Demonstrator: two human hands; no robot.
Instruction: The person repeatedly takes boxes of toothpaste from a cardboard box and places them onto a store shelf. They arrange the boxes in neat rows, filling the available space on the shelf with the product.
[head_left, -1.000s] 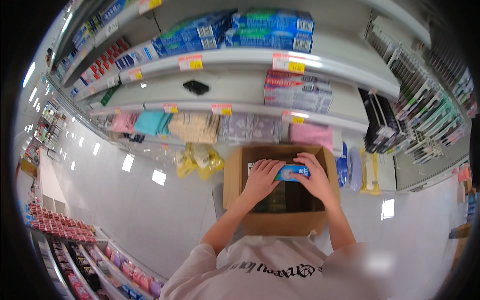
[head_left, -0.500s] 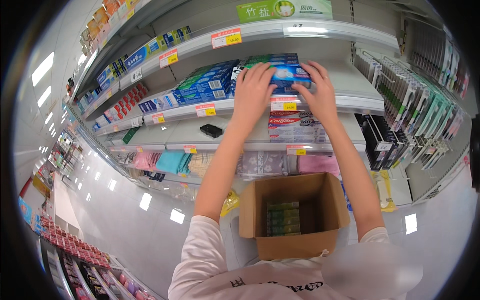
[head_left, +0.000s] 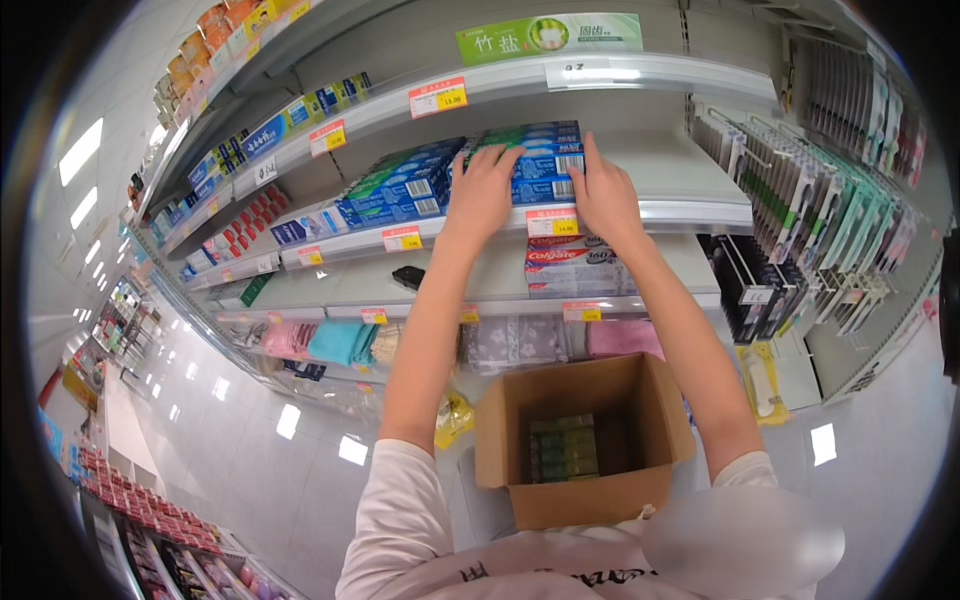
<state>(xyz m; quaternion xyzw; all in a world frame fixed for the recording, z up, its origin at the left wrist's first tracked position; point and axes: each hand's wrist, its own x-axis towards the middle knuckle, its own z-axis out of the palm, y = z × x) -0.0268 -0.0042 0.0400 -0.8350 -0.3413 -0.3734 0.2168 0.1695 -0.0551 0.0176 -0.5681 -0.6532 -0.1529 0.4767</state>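
Note:
My left hand (head_left: 482, 185) lies with fingers bent over the left part of a stack of blue-and-green toothpaste boxes (head_left: 546, 150) on a shelf. My right hand (head_left: 600, 190) presses against the right end of that stack, its fingertips along the boxes' side, so both hands hold it between them. Another stack of similar boxes (head_left: 395, 185) lies to the left. Below my arms, an open cardboard box (head_left: 580, 500) holds several pale green packs (head_left: 560, 445).
A shelf lip (head_left: 680, 215) runs under the hands, above red-and-white boxes (head_left: 565, 275), a black object (head_left: 408, 276) and folded cloths (head_left: 340, 340). Hooks of hanging toothbrushes (head_left: 820, 220) are on the right. A green sign (head_left: 548, 35) stands above. Tiled floor (head_left: 250, 430) shows at lower left.
Both hands rose from the cardboard box to the upper shelf with a blue box, which now rests in the stack. Since half a second ago they have settled slightly lower.

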